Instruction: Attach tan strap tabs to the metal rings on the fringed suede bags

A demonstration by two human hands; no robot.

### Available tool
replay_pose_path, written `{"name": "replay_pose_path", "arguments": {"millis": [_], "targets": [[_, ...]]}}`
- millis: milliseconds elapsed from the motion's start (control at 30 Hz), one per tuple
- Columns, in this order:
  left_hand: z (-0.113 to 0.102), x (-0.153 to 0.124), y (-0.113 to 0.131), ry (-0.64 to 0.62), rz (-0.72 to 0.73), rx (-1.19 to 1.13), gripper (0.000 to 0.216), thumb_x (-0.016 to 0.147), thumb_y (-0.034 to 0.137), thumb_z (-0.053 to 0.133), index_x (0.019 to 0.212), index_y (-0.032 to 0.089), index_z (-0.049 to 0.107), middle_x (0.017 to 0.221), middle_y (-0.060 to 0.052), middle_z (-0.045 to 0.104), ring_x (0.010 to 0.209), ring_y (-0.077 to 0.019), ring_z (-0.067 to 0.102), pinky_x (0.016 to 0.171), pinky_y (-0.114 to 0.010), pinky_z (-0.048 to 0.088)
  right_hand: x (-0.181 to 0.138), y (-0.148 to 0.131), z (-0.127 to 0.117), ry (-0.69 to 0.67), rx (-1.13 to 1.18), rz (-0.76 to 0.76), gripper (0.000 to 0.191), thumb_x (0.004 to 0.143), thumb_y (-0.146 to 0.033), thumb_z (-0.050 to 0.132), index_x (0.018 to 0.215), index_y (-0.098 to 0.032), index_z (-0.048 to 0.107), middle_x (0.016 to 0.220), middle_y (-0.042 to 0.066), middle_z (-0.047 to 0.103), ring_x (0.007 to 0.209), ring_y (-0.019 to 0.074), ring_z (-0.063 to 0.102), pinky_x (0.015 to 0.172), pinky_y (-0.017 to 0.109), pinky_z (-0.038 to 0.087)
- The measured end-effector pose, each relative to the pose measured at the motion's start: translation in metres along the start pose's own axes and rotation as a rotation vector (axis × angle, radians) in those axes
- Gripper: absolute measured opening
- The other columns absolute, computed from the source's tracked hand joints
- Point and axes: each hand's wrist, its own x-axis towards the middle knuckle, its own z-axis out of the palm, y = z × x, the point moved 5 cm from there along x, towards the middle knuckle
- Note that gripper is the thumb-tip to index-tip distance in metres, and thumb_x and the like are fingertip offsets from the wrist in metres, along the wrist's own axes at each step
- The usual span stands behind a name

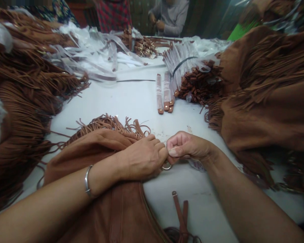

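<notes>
A brown fringed suede bag (91, 145) lies on the table in front of me, its fringe spread toward the far side. My left hand (144, 157) is closed at the bag's right edge, next to a metal ring (167, 165). Against it, my right hand (187, 146) pinches a brown leather strap end (172, 160) by the ring. The fingers of both hands meet and hide most of what they grip. Below the hands, thin brown straps (180, 212), one with a metal stud, lie beside the bag.
Fringed brown bags are piled at the left (22, 111) and right (271, 91). A banded bundle of plastic-wrapped straps (190, 72) lies beyond my hands, with several loose wrapped straps (159, 94) beside it. Plastic wrapping (83, 44) covers the far table (131, 98). Other people (171, 17) are across it.
</notes>
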Motion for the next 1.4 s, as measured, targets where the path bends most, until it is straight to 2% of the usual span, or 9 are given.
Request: {"name": "replay_pose_path", "arguments": {"millis": [167, 367, 567, 733, 900, 1067, 1233, 1333, 1400], "targets": [[-0.005, -0.004, -0.012, 0.053, -0.125, -0.074, 0.038, 0.086, 0.051, 0.046, 0.089, 0.014, 0.049, 0.084, -0.006, 0.054, 0.079, -0.0226, 0.049, 0.077, -0.037, 0.038, -0.003, -0.005, -0.006, 0.105, 0.043, -0.024, 0.027, 0.072, -0.033, 0.068, 0.067, -0.01, 0.056, 0.052, -0.004, 0.047, 0.035, 0.0004, 0.023, 0.031, 0.014, 0.011], [-0.001, 0.001, -0.034, 0.106, -0.399, 0.012, 0.021, 0.088, 0.036, 0.051, 0.09, 0.016, 0.047, 0.088, -0.006, 0.054, 0.083, -0.0228, 0.05, 0.073, -0.034, 0.041, 0.002, -0.003, -0.021, 0.188, 0.218, -0.041, 0.03, 0.074, -0.035, 0.068, 0.065, -0.015, 0.048, 0.042, -0.011, 0.029, 0.034, 0.0011, 0.012, 0.029, 0.012, 0.013], [0.011, 0.011, -0.035, 0.05, -0.36, 0.155, 0.02, 0.094, 0.03, 0.037, 0.095, 0.014, 0.049, 0.088, -0.008, 0.056, 0.081, -0.0251, 0.052, 0.071, -0.037, 0.042, 0.0, -0.002, -0.032, 0.331, 0.213, -0.069, 0.031, 0.081, -0.044, 0.058, 0.075, -0.014, 0.054, 0.043, -0.009, 0.034, 0.032, 0.0028, 0.02, 0.03, 0.013, 0.017], [0.01, 0.017, -0.05, -0.063, -0.426, 0.049, 0.024, 0.095, 0.034, 0.035, 0.09, 0.017, 0.051, 0.086, -0.005, 0.061, 0.078, -0.02, 0.057, 0.067, -0.028, 0.042, -0.019, -0.022, -0.046, 0.667, -0.273, -0.19, 0.042, 0.086, -0.047, 0.045, 0.087, -0.009, 0.063, 0.076, 0.008, 0.064, 0.057, 0.0117, 0.055, 0.052, 0.022, 0.042], [0.002, 0.029, -0.074, -0.08, -0.506, 0.117, 0.032, 0.095, 0.037, 0.03, 0.088, 0.018, 0.054, 0.077, -0.006, 0.063, 0.068, -0.0203, 0.059, 0.059, -0.027, 0.04, -0.058, -0.053, -0.036, 0.749, -0.804, -0.326, 0.044, 0.088, -0.047, 0.039, 0.103, -0.012, 0.062, 0.105, 0.011, 0.062, 0.093, 0.0214, 0.058, 0.078, 0.03, 0.043], [0.004, 0.042, -0.08, -0.034, -0.531, 0.167, 0.028, 0.093, 0.028, 0.035, 0.085, 0.014, 0.058, 0.082, -0.012, 0.061, 0.079, -0.0242, 0.058, 0.071, -0.033, 0.042, -0.093, -0.025, -0.034, 0.81, -1.316, 0.121, 0.044, 0.07, -0.041, 0.065, 0.105, -0.014, 0.06, 0.109, 0.016, 0.058, 0.103, 0.0346, 0.053, 0.085, 0.043, 0.038], [-0.011, 0.036, -0.057, 0.146, -0.558, 0.126, 0.023, 0.091, 0.024, 0.039, 0.098, 0.012, 0.056, 0.102, -0.015, 0.056, 0.102, -0.0257, 0.048, 0.09, -0.039, 0.036, -0.1, -0.002, -0.044, 0.841, -1.166, 0.139, 0.016, 0.071, -0.012, 0.055, 0.087, -0.012, 0.06, 0.093, 0.016, 0.061, 0.092, 0.0293, 0.056, 0.076, 0.037, 0.041], [-0.024, 0.02, -0.041, 0.209, -0.648, 0.009, 0.023, 0.091, 0.028, 0.039, 0.093, 0.012, 0.056, 0.095, -0.012, 0.058, 0.092, -0.0231, 0.052, 0.082, -0.036, 0.041, -0.089, -0.003, -0.047, 0.731, -0.904, 0.102, 0.008, 0.066, -0.009, 0.058, 0.071, -0.014, 0.056, 0.065, 0.005, 0.059, 0.06, 0.0166, 0.055, 0.053, 0.024, 0.039], [-0.03, 0.006, -0.027, 0.2, -0.699, -0.097, 0.026, 0.09, 0.032, 0.039, 0.081, 0.014, 0.056, 0.079, -0.007, 0.06, 0.077, -0.0194, 0.056, 0.069, -0.03, 0.044, -0.079, -0.004, -0.042, 0.618, -0.67, 0.084, 0.008, 0.064, -0.011, 0.059, 0.064, -0.015, 0.053, 0.049, -0.002, 0.048, 0.04, 0.0099, 0.041, 0.04, 0.021, 0.03]]}}
